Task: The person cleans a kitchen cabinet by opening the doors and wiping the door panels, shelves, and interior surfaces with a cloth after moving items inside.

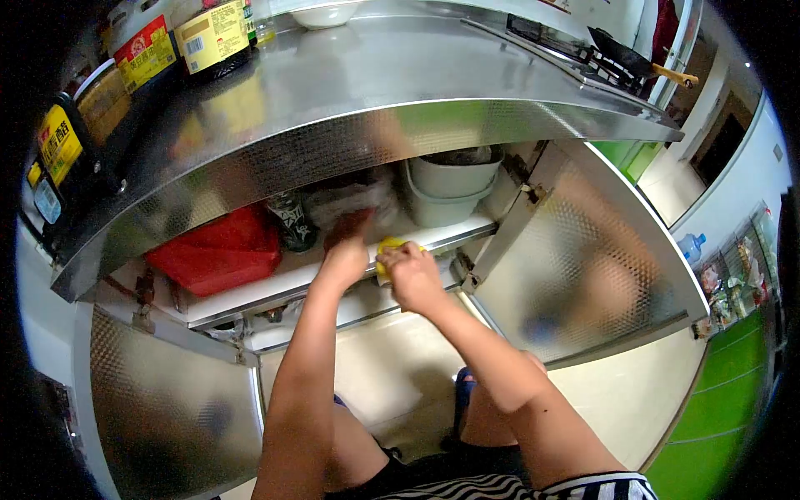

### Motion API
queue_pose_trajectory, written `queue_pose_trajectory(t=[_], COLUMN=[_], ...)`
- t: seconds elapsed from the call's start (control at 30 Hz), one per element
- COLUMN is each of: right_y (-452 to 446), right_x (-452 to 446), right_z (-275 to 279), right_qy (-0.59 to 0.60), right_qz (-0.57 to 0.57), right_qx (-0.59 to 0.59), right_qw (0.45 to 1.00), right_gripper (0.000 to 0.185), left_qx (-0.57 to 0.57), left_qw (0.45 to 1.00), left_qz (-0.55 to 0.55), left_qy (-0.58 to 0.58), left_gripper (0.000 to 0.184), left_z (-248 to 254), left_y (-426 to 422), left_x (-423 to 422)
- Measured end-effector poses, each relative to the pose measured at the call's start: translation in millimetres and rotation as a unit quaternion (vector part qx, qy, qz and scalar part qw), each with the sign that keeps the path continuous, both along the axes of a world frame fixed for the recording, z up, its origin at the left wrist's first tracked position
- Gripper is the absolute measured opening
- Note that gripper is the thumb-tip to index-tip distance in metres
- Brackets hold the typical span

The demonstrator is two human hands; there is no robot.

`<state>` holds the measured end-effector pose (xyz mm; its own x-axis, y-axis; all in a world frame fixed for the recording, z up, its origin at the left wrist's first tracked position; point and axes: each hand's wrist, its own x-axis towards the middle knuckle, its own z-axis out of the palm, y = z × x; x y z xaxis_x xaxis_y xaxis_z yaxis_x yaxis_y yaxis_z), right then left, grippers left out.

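Note:
My right hand (pixel 410 271) is closed round a yellow item (pixel 388 247) at the front edge of the cabinet shelf (pixel 325 271). Just left of it, my left hand (pixel 344 257) reaches to the shelf, its fingers wrapped round a dark red item (pixel 352 223) that is partly hidden and blurred. Behind the hands lies a clear plastic bag (pixel 358 198). A dark patterned bottle (pixel 292 223) stands left of the bag, beside a red container (pixel 225 250). Light green buckets (pixel 450 196) sit stacked on the right.
Both cabinet doors, left (pixel 171 408) and right (pixel 583 258), stand open. Above runs the steel counter (pixel 375 71) with sauce bottles (pixel 212 37), a white bowl (pixel 327 14) and a pan (pixel 623 52) on the stove. A lower shelf shows beneath the hands.

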<state>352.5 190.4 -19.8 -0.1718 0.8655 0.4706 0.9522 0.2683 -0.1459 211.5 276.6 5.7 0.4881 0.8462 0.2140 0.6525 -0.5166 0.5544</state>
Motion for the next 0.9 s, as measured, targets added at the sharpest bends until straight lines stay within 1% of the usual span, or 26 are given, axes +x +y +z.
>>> queue_pose_trajectory(t=[0.03,0.07,0.13,0.2,0.23,0.27,0.33,0.37,0.4,0.47,0.5,0.53,0.6,0.63,0.7,0.73,0.77,0.8,0.83,0.87,0.9], right_y=[-1.3,2.6,14.5,19.9,23.9,23.2,8.8,0.4,-1.9,-4.9,-4.1,-3.7,-7.4,-6.1,-1.6,-2.9,-3.6,-6.1,-7.9,-7.6,-7.5], right_x=[3.7,8.4,11.2,0.5,-4.9,-9.7,-21.8,-19.9,-14.1,2.2,13.4,23.6,36.6,32.5,15.3,7.2,-5.9,-14.8,-14.2,-13.8,-13.5], right_z=[4.7,11.4,14.8,9.3,7.0,3.6,3.4,4.1,4.6,1.4,0.2,3.8,6.6,3.7,-6.3,-5.8,-8.4,-9.4,-8.8,-7.2,-2.4], right_qy=[0.000,-0.048,-0.055,-0.066,-0.077,-0.076,-0.016,-0.029,-0.027,0.029,-0.007,0.002,0.030,0.028,0.029,0.087,0.116,0.145,0.148,0.178,0.207], right_qz=[-0.019,-0.081,-0.125,-0.112,-0.102,-0.101,0.012,0.029,0.029,0.031,-0.014,-0.057,-0.094,-0.090,-0.090,-0.028,0.018,0.064,0.062,0.107,0.153], right_qx=[0.000,-0.079,-0.084,-0.096,-0.107,-0.103,-0.014,-0.039,-0.036,-0.017,-0.027,-0.041,0.056,0.056,0.043,0.007,0.011,0.014,0.014,-0.013,-0.039], right_qw=[1.000,0.992,0.987,0.987,0.986,0.987,1.000,0.998,0.999,0.999,1.000,0.998,0.994,0.994,0.995,0.996,0.993,0.987,0.987,0.978,0.966], right_gripper=[0.039,0.037,0.035,0.033,0.031,0.031,0.029,0.030,0.030,0.036,0.041,0.043,0.038,0.038,0.037,0.045,0.046,0.048,0.048,0.047,0.047], left_qx=[-0.012,-0.001,0.008,-0.035,-0.035,-0.032,0.004,0.004,0.008,0.042,0.071,0.069,0.071,0.066,0.054,0.044,0.038,0.039,0.024,0.008,-0.009], left_qw=[1.000,0.999,0.998,0.995,0.994,0.994,0.993,0.992,0.992,0.991,0.987,0.988,0.986,0.986,0.988,0.990,0.989,0.988,0.988,0.988,0.986], left_qz=[0.001,-0.012,-0.022,-0.036,-0.032,-0.030,-0.033,-0.040,-0.040,-0.053,-0.063,-0.060,-0.079,-0.081,-0.073,-0.068,-0.072,-0.073,-0.079,-0.083,-0.088], left_qy=[0.006,0.030,0.055,0.084,0.101,0.103,0.112,0.115,0.118,0.117,0.126,0.127,0.126,0.130,0.122,0.116,0.125,0.126,0.130,0.133,0.140], left_gripper=[0.059,0.060,0.061,0.063,0.063,0.063,0.062,0.060,0.060,0.058,0.056,0.056,0.053,0.050,0.049,0.049,0.053,0.053,0.055,0.057,0.070], left_z=[2.3,3.6,10.9,14.0,10.0,7.7,7.6,7.9,10.0,13.5,16.0,19.3,29.3,37.0,47.7,50.4,45.6,45.0,44.2,43.3,39.7], left_y=[-2.6,-7.5,-18.7,-32.1,-34.8,-37.9,-47.1,-51.2,-56.9,-67.8,-72.8,-78.5,-89.6,-97.7,-111.7,-115.6,-114.4,-114.2,-114.9,-114.5,-110.9], left_x=[-1.3,-1.2,-3.6,-6.5,-7.8,-9.6,-13.1,-15.6,-17.4,-21.7,-25.3,-29.8,-38.4,-43.7,-52.3,-56.4,-60.8,-63.1,-65.2,-68.4,-71.3])
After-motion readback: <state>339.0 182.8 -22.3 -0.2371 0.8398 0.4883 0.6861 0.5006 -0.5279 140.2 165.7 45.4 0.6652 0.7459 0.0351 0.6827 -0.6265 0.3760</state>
